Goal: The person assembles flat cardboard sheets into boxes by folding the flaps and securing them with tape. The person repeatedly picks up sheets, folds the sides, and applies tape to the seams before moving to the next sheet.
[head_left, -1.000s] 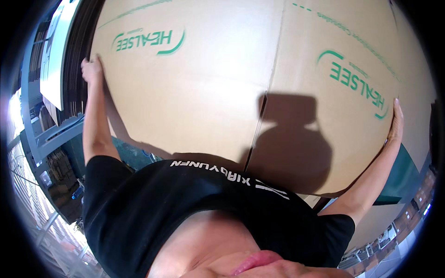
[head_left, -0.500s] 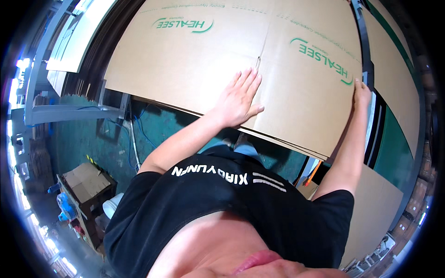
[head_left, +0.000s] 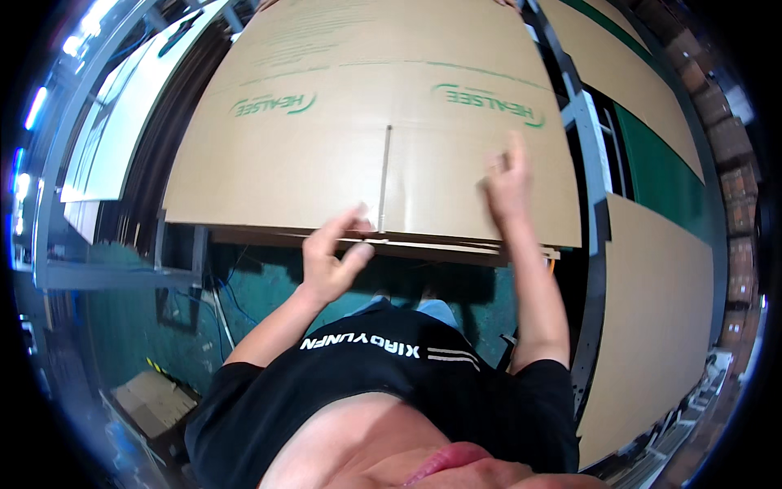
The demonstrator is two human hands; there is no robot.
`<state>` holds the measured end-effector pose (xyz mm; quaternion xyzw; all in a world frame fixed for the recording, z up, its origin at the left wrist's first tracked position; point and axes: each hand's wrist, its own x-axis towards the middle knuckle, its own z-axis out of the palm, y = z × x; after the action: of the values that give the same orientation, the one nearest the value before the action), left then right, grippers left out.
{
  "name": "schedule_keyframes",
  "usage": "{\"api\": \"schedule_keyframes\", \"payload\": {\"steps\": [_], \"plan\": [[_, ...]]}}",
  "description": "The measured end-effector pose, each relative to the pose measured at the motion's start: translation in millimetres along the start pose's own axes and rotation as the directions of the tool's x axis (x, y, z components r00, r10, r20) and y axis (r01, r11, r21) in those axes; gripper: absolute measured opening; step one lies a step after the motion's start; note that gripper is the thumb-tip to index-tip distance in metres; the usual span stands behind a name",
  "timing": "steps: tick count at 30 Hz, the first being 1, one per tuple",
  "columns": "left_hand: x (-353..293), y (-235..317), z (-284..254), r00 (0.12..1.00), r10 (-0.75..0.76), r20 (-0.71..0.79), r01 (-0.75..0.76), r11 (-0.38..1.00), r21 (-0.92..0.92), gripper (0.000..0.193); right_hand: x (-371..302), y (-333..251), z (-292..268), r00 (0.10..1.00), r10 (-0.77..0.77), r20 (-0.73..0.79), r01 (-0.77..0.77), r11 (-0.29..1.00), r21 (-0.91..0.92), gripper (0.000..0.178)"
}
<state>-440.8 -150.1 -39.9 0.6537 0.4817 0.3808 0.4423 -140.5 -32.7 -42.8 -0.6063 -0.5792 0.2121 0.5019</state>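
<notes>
A large brown cardboard sheet (head_left: 326, 163) with green printing lies flat before me, a dark slot running from its middle to its near edge. My left hand (head_left: 330, 257) is at that near edge, just left of the slot. Its thumb and fingers are apart, the fingertips blurred, and I see nothing held. Over the right part of the sheet is my right hand (head_left: 509, 183), smeared by motion, with one finger stretched forward and nothing visible in it. Whether it touches the sheet I cannot tell. More cardboard layers (head_left: 456, 248) show under the near edge.
Another person's hands (head_left: 509, 3) show at the sheet's far edge. A grey metal frame (head_left: 590, 155) runs along the right, beside more cardboard (head_left: 652, 326) and a green panel (head_left: 660, 171). Dark upright sheets (head_left: 175, 106) stand left. A cardboard-topped stand (head_left: 155, 399) is at lower left.
The cardboard sheet has shifted left and squared up, its slot now wider. My left hand has left its flat rest on the sheet for the near edge; my right has left the right edge.
</notes>
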Motion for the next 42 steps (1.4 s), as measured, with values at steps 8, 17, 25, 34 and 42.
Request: {"api": "schedule_keyframes", "payload": {"steps": [8,17,25,34,42], "plan": [[47,72,154,0.818,0.167,0.55,0.371,0.577,-0.727,0.099,-61,5,-80,0.777,-0.613,0.141,0.628,0.745,-0.224,0.071],[72,42,372,0.731,-0.079,0.678,0.495,0.745,-0.447,0.041,-303,310,-458,0.722,-0.364,-0.588,-0.146,0.75,-0.645,0.031],[73,41,498,0.486,-0.365,0.794,0.646,0.762,-0.045,0.038,-426,363,-565,0.755,0.462,-0.465,-0.614,0.248,-0.75,0.051],[50,-5,491,0.447,-0.514,0.732,0.752,0.659,0.004,0.033,-228,362,-539,0.984,0.175,0.013,-0.07,0.46,-0.885,0.034],[48,-74,517,0.484,-0.289,0.826,0.382,0.919,0.098,0.023,-68,177,-396,0.81,-0.446,0.381,0.575,0.477,-0.665,0.011]]}}
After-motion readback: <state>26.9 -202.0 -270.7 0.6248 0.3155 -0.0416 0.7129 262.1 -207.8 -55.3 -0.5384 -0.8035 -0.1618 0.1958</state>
